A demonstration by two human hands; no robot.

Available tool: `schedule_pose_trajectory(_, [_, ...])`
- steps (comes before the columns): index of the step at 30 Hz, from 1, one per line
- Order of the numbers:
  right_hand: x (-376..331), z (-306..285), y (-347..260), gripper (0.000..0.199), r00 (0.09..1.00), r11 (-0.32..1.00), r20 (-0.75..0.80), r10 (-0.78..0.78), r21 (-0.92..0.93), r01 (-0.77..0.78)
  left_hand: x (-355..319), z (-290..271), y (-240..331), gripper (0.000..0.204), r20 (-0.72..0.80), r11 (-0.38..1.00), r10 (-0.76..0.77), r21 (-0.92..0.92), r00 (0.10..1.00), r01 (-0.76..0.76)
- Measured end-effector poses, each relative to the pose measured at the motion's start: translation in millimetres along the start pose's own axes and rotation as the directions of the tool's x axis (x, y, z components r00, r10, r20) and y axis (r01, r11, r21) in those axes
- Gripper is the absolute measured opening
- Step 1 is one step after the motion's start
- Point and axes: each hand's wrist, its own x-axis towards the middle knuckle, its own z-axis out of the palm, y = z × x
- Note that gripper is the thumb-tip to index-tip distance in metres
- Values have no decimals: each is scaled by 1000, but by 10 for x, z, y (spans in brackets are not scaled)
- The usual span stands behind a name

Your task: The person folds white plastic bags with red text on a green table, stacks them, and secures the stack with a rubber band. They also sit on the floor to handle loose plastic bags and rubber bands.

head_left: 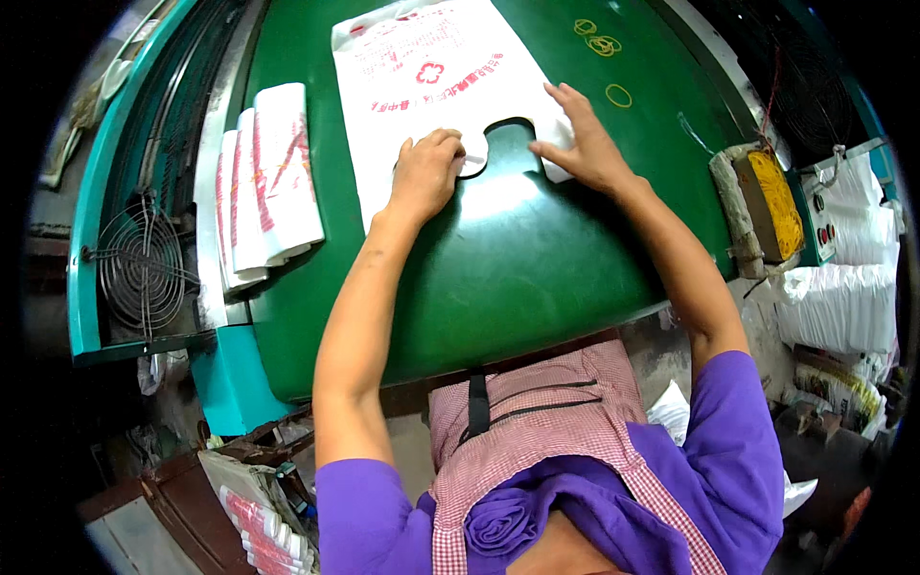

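Folded bags [273,182] lie stacked at the desk's [498,278] left edge. My left hand [425,174], fingers curled, presses the near left handle of the white plastic bag [422,72]; my right hand [582,144], flat and spread, pins the right handle. Rubber bands [602,44] lie far right.

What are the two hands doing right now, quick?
Left hand: fingers curled, pressing the left handle of the white plastic bag stack.
Right hand: open, flat on the right handle.
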Motion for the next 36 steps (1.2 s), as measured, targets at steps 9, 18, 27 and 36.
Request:
schedule_pose_trajectory(9, [-1151,-615,-362,56,883,744,289,369,478,-467,-1094,-270,836,12,205,985,25,-171,978,11])
schedule_pose_trajectory(18, [-1346,-560,-739,64,958,979,210,196,10,-203,-1540,-700,665,36,-147,847,-359,-467,922,255])
schedule_pose_trajectory(27, [-627,9,-257,60,992,995,-73,-99,2,100,-1454,-457,174,45,-144,800,-549,-376,823,467])
schedule_pose_trajectory(36, [-374,-252,-111,66,941,818,11,339,491,-301,-1238,-427,152,56,19,436,-773,-711,635,552])
